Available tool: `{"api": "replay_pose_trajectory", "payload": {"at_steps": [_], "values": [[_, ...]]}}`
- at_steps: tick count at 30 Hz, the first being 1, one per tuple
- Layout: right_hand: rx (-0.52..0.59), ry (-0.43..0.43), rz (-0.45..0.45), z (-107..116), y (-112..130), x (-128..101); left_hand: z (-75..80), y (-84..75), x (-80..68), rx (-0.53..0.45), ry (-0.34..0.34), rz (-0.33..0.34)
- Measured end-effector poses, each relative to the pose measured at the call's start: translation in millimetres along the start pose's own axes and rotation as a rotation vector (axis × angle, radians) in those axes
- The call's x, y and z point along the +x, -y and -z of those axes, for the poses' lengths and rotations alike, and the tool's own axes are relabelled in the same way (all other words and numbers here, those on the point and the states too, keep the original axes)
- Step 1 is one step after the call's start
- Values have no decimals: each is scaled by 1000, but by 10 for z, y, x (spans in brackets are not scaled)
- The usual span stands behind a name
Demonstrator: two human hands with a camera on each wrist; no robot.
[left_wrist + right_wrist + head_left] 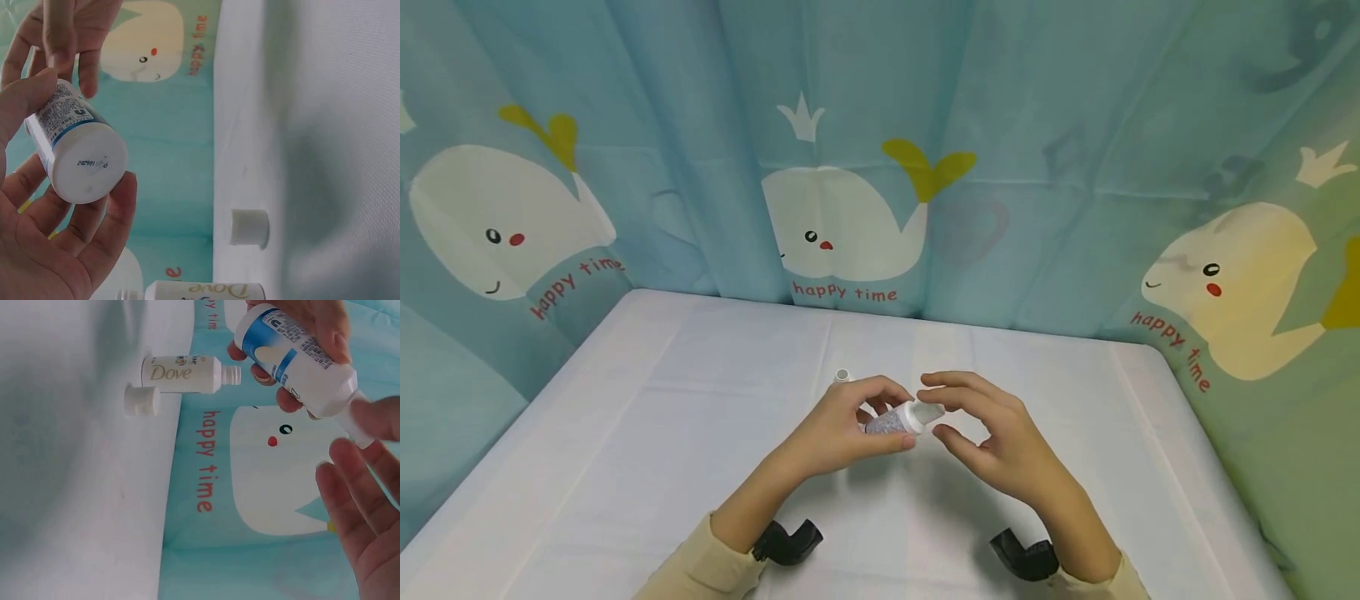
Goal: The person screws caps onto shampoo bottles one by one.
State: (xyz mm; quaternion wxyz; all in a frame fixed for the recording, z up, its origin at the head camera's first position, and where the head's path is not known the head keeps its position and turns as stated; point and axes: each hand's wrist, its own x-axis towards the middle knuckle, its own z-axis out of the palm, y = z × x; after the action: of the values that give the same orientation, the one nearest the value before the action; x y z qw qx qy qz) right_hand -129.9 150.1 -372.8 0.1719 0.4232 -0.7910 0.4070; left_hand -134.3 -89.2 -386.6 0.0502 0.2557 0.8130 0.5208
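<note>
My left hand [842,421] holds a white bottle [294,356] tilted, fingers and thumb wrapped about its sides. The label shows blue bands and small print; the flat base faces the left wrist camera. A white cap [355,424] sits on its narrow end, pointing toward my right hand [996,429]. The right thumb overlaps this cap in the right wrist view, with fingertips just past it. From the head, the right fingers are spread about the cap, the thumb slightly apart from it. An uncapped Dove bottle [181,375] with a threaded neck stands on the table, partly hidden behind the left hand.
Beside the Dove bottle, a loose white cap [142,401] rests on the table. A white cloth [700,417] covers the tabletop. Behind it hangs a blue curtain [1037,250] printed with whales. Black wrist mounts [790,543] show near both sleeves.
</note>
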Motion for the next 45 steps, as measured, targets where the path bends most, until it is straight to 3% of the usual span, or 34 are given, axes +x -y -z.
{"api": "replay_pose_trajectory", "payload": {"at_steps": [8,20,32,45], "values": [[24,-2,8,-25,-10,13,-6,16,-3,12,-4,-4],[-36,-18,-43,-21,-2,2,0,-9,-5,-6,3,-5],[-21,19,0,-30,-11,8,-4,2,-1,-2,11,-2],[-58,-24,-42,-47,-6,2,-2,-36,-1,-3,14,-25]]}}
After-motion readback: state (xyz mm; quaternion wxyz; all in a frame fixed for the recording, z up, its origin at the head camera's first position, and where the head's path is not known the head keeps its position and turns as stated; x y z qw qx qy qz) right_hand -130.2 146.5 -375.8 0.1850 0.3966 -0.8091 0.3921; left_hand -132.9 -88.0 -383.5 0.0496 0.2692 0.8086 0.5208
